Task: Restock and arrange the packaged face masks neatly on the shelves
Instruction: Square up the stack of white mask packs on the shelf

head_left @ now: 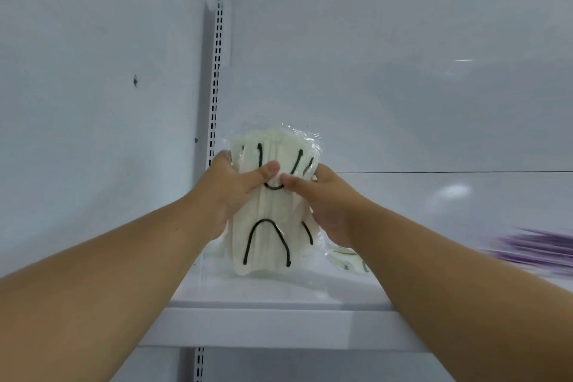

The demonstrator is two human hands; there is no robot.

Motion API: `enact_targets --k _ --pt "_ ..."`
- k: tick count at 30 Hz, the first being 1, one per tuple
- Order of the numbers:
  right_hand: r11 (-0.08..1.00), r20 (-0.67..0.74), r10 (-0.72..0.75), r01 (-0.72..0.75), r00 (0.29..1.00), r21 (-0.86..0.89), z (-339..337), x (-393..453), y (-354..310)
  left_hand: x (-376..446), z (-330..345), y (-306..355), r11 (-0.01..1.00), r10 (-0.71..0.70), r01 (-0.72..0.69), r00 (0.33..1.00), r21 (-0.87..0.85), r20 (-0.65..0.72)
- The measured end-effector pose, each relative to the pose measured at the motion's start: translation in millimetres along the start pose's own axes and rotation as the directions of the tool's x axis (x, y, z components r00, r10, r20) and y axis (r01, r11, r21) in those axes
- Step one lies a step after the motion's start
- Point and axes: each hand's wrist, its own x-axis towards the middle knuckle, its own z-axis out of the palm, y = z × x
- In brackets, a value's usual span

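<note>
Near shelf's (279, 324) left end, left hand (231, 192) and right hand (325, 198) grip mask packet (269, 220) upright — best seat its bottom edge squarely, release gently.

Both forearms (130, 273) are bare, without sleeves or jewellery.

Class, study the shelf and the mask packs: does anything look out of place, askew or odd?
Yes. A second mask pack lies flat and skewed on the shelf behind the right hand, partly hidden, while both hands squeeze the upright pack, creasing it. Purple items at right are blurred.
</note>
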Motion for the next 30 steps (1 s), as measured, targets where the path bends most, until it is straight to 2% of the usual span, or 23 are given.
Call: enact_targets --k 1,3,7,8,11,13,15,18,21,24,30 --pt "0.999 0.042 0.031 -0.032 0.999 0.012 0 0 1 -3 2 -2 1.000 -0.027 0.027 0.999 -0.001 0.022" --pt "0.998 0.088 0.003 -0.008 0.996 0.060 3 -2 3 -10 5 1 0.999 -0.045 0.045 0.999 -0.019 0.010" --pt "0.974 -0.085 -0.117 0.131 0.989 0.185 8 -2 0 -18 9 22 0.999 -0.027 0.025 0.997 -0.033 -0.073" --pt "0.973 -0.089 -0.119 0.134 0.989 0.190 8 -1 0 -20 12 25 0.999 -0.024 0.023 0.998 -0.024 -0.062" --pt "0.992 0.010 0.014 -0.015 1.000 0.125 9 -4 -1 -25 15 22 0.994 -0.084 0.083 0.996 0.077 0.007" --pt "0.989 0.077 0.055 -0.065 0.995 0.130 7 -7 -2 -25 12 17 0.991 -0.089 0.089 0.996 0.103 -0.002" --pt "0.986 0.057 0.031 -0.040 0.998 0.159 5 -9 -4 -24 7 17 0.993 -0.056 0.060 0.997 0.097 -0.045" --pt "0.984 -0.021 -0.041 0.044 0.999 0.172 6 -5 -3 -20 6 21 0.991 -0.028 0.030 0.999 0.133 -0.022" --pt "0.990 0.051 -0.001 -0.006 0.999 0.139 12 -4 -4 -13 7 36 0.981 0.010 -0.010 1.000 0.195 0.005" --pt "0.985 0.039 -0.004 -0.003 0.999 0.173 10 -5 -6 -7 4 38 0.987 0.000 -0.003 1.000 0.160 0.017" --pt "0.963 -0.065 -0.077 0.091 0.995 0.253 3 -16 -12 -26 1 13 0.991 -0.123 0.118 0.988 0.064 0.088"
